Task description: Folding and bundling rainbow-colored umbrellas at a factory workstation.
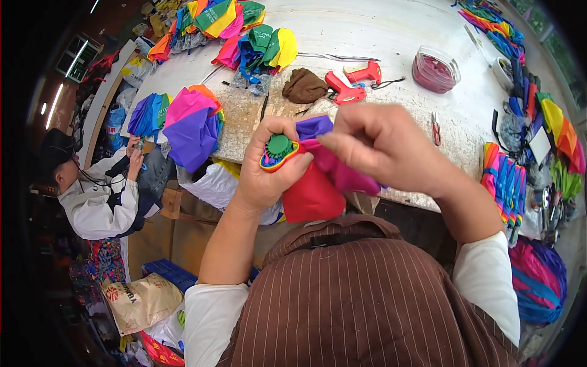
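My left hand [260, 174] is wrapped round the gathered end of a folding umbrella, whose round green ribbed end piece [279, 147] faces up inside a rainbow-edged ring of cloth. Red, magenta and purple panels of the umbrella [315, 194] hang loose below, in front of my apron. My right hand [388, 147] is just to the right, thumb and finger pinched on the purple and pink cloth of the same umbrella. Its other fingers are curled. The rest of the shaft is hidden by cloth and fingers.
On the worn white table lie red glue guns [348, 87], a brown cloth [304, 85], a clear tub [435, 70] and red-handled snips [436, 129]. Loose umbrellas [260, 49] stand at the far left, folded ones [504, 183] at the right. A co-worker [98, 196] works at the left.
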`<state>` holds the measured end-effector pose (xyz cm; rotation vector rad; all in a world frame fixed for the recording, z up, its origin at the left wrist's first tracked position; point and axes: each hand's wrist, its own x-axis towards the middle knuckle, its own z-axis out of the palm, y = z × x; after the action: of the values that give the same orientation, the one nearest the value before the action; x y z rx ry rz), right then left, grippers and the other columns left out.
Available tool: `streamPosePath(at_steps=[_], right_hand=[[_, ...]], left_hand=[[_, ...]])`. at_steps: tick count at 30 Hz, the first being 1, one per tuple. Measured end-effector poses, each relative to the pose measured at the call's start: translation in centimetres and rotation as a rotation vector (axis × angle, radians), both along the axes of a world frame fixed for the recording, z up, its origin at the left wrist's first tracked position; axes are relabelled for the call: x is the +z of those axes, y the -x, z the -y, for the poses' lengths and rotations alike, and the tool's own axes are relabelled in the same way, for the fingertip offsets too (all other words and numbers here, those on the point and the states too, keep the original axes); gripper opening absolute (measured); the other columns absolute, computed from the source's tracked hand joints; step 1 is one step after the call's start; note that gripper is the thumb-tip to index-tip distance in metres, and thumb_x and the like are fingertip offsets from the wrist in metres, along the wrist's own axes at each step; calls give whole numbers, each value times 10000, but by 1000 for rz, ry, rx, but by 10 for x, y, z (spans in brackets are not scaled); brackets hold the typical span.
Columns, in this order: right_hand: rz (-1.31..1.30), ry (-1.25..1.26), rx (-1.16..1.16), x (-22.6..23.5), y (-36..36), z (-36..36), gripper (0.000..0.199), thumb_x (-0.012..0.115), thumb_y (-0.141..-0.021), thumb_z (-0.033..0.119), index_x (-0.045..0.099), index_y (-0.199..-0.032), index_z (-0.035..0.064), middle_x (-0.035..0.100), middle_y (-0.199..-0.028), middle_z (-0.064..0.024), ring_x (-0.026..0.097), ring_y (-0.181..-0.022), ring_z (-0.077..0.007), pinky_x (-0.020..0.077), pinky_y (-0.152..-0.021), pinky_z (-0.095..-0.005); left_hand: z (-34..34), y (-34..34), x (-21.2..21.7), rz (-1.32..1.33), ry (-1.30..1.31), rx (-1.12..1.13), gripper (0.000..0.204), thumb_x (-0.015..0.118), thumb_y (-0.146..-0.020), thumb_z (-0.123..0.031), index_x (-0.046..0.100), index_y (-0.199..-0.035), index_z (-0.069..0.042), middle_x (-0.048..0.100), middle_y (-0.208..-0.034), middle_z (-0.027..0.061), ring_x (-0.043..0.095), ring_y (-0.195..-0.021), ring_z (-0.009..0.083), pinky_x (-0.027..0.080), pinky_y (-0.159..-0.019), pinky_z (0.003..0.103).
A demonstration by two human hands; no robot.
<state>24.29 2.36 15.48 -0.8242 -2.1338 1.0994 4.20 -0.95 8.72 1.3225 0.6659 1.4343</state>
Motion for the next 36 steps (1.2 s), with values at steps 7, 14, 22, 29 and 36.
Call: streamPosePath(at_steps=[7,14,22,29,36], right_hand=[[-913,362,573,31,-14,-76,268,453,-987,324,474,-895,73,408,-663,51,366,-557,-35,289,-478,-207],[-209,353,690,-18,13,-65,786,830,-631,306,488,-1276,15,520,-1281,-102,471,-1227,-235,354,-1055,-389],[-446,1118,1075,-39,14,-11,683,895,-568,228,566,-1125,7,642,-1028,-72,623,-908,-173,499,-834,-328],[-373,833,1064,-36,2,-9,615,851,-658,265,554,-1120,-12,636,-984,-65,610,-876,-161,488,-813,-300],[54,32,57,-59,-26,-27,665,780,-659,344,512,-1175,21,657,-957,-139,644,-893,-259,495,-806,-361]], left_hand=[[-12,2,23,261,-192,-414,422,769,-745,-152,404,-952,-104,578,-819,140,630,-766,267,518,-718,428],[-26,-19,72,260,-333,-266,372,645,-771,-20,389,-1029,-93,559,-787,139,598,-666,262,511,-661,394],[-7,-40,99,105,-409,-299,672,616,-823,-121,271,-1400,-117,516,-800,108,604,-686,236,520,-699,411],[-9,-47,97,121,-510,-393,647,508,-858,-10,278,-1441,-170,487,-769,86,581,-700,215,514,-691,419],[-53,-28,37,193,-121,-15,630,669,-854,-138,338,-1390,-118,560,-1061,81,599,-973,200,503,-845,343]])
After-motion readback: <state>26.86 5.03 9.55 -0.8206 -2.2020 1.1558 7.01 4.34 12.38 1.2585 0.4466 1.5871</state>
